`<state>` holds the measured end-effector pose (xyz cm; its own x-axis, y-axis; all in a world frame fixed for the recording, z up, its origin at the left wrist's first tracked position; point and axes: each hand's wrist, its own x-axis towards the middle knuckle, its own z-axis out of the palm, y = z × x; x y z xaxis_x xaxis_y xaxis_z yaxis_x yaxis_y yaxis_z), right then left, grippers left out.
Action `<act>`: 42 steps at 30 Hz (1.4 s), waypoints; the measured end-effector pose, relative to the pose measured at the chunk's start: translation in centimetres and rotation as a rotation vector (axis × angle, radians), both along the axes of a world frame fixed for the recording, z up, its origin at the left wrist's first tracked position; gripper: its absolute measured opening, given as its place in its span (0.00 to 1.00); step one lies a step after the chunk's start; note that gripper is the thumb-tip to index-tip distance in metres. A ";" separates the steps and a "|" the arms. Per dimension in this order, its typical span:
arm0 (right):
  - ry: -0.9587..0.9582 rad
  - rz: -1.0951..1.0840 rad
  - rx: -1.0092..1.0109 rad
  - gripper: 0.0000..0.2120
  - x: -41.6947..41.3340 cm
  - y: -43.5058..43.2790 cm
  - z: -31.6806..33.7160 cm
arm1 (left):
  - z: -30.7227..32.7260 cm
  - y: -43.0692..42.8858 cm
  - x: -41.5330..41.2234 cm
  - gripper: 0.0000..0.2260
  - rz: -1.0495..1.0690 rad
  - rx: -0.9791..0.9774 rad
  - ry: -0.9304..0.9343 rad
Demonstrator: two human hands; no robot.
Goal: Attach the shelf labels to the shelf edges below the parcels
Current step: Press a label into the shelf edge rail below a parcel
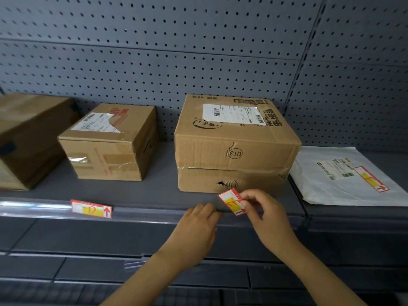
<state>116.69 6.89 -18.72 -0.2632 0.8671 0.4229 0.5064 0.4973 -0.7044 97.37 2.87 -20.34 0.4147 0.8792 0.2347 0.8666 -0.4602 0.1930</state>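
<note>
Along the shelf's front edge (154, 214), bare strip lies open between the fitted label (91, 208) at left and the left hand (196, 226). More bare strip right of both hands, as far as the joint with the next bay. Open deck too between the small cardboard box (110, 142) and the 2 stacked boxes (234, 151) marked 013, and in front of each.

Pinched in the right hand (268, 214), thumb against fingertips at its lower right end: a red-and-yellow shelf label marked E (231, 202). Held over the front edge, directly before the lower of the stacked boxes; contact with the strip not clear. Long axis diagonal, upper left to lower right, with the red arrow at the lower right end beside the thumb.

Left hand released, gripping nothing, fingertips resting on the front edge just left of that label.

Fitted label: long axis lying along the edge, below the small cardboard box's front left part, red arrow at its right end pointing up.

In the next bay at right, a flat white mailer bag (344, 191) reaching the front edge, with a 3rd label (372, 178) lying on top, long axis diagonal, arrow end toward the front right. At far left, a large cardboard box (28, 138), cut by the frame. Behind everything, grey pegboard (198, 51).
</note>
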 end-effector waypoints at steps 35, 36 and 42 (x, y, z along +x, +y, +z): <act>-0.569 0.175 0.281 0.11 -0.7 0.9 -1.3 | 1.2 -1.9 0.0 0.19 0.056 0.101 -0.020; -0.576 0.170 0.285 0.12 -0.7 0.9 -1.3 | 1.2 -1.8 -0.2 0.18 0.054 0.104 -0.021; -0.672 0.137 0.352 0.23 -1.3 0.7 -1.4 | 1.2 -1.3 -0.3 0.16 0.032 0.116 -0.066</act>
<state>115.37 7.55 -20.17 -0.6565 0.6521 0.3792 0.6871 0.7244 -0.0562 97.05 1.58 -19.15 0.3667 0.8571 0.3618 0.8684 -0.4548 0.1975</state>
